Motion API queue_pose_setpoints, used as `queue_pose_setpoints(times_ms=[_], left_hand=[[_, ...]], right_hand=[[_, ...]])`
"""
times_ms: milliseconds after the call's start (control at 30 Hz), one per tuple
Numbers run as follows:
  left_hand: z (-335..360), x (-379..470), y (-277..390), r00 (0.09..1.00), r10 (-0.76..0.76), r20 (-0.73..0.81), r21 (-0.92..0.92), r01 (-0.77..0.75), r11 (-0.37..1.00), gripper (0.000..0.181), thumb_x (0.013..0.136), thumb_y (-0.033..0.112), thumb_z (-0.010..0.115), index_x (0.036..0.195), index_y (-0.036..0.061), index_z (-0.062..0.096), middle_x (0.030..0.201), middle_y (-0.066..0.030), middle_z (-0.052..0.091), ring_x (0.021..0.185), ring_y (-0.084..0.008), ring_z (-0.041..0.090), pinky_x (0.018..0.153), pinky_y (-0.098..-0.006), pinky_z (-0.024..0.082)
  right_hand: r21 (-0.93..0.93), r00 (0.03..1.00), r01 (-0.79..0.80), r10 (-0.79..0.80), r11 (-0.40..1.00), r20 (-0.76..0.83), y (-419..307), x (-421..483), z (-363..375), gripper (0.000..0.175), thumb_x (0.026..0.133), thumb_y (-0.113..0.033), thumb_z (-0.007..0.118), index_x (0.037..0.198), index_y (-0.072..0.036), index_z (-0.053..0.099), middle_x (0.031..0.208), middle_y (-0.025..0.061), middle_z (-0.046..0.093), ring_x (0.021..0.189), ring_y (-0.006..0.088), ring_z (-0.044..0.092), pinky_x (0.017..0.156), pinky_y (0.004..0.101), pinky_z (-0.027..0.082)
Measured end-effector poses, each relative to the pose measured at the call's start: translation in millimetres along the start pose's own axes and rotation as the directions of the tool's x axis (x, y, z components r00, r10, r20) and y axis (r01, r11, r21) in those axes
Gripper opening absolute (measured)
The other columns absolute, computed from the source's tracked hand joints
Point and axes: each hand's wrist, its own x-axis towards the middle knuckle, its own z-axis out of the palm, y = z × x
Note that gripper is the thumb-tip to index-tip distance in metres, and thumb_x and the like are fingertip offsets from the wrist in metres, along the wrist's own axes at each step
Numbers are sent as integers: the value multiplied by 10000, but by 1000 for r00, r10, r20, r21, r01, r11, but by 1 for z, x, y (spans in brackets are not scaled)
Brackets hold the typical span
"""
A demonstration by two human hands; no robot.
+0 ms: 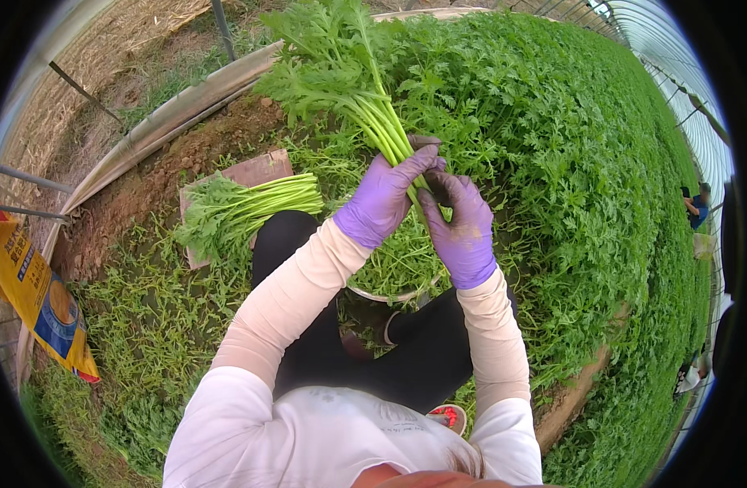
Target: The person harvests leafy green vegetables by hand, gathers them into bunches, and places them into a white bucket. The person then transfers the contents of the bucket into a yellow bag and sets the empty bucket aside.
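My left hand (382, 189), in a purple glove with darkened fingers, grips a bunch of leafy chrysanthemum greens (382, 125) around its stems. The leaves fan out away from me, towards the top of the view. My right hand (462, 222), gloved alike and soiled at the palm, pinches the lower stem ends just below the left hand. Part of those ends is hidden by the fingers. Beneath my hands, a round tub (404, 297) holds loose leafy scraps (389, 265). Left of my knee, a pile of cut greens (251, 210) lies on a brown board (267, 168), stems pointing right.
Dense growing greens (568, 134) fill the right side. Cut stubble and scraps (148, 311) cover the soil at left. A yellow printed bag (44, 299) hangs by the greenhouse's side rails. Two people, one in blue (698, 207), are far right. A bare soil strip (574, 396) shows lower right.
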Motion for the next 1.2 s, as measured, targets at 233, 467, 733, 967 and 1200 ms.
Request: queue_pose_setpoints(times_ms=[233,467,733,967,1200], left_hand=[[1,-6,9,999,11,-50,125,-4,992,329,962,186,650,1228,16,556,996,-36,626,950,-146,616,861,-288,509],[5,-7,11,988,136,-73,8,-135,991,244,966,193,645,1141,46,559,911,-26,591,859,-156,615,798,-316,534],[22,8,40,963,269,-2,149,-266,952,281,949,96,651,1203,18,560,900,-57,638,687,-128,565,690,-308,509],[29,-8,9,982,173,-77,353,-136,926,290,887,63,715,1144,-11,604,869,-25,634,750,-105,604,695,-241,508],[15,-8,4,984,170,-58,146,-160,976,229,931,85,662,1130,-3,591,805,-27,594,735,-111,570,690,-244,485]], right_hand=[[634,895,-446,303,631,327,13,4,2,214,896,-54,695,1087,-4,612,961,25,662,852,92,620,779,250,514],[767,836,-540,326,346,441,28,-12,1,181,920,-23,661,1085,3,591,987,12,642,899,85,595,825,229,491],[927,496,-342,809,-152,316,33,-29,25,314,956,-322,612,1151,-78,578,1190,72,581,1121,208,521,1032,459,368],[850,656,-199,578,-488,486,15,-4,62,439,1046,-373,364,1290,-43,520,1336,166,522,1248,309,495,1092,528,354],[855,637,-167,609,-490,473,3,-2,58,433,1027,-293,397,1322,14,481,1353,177,506,1252,291,498,1086,449,411]])
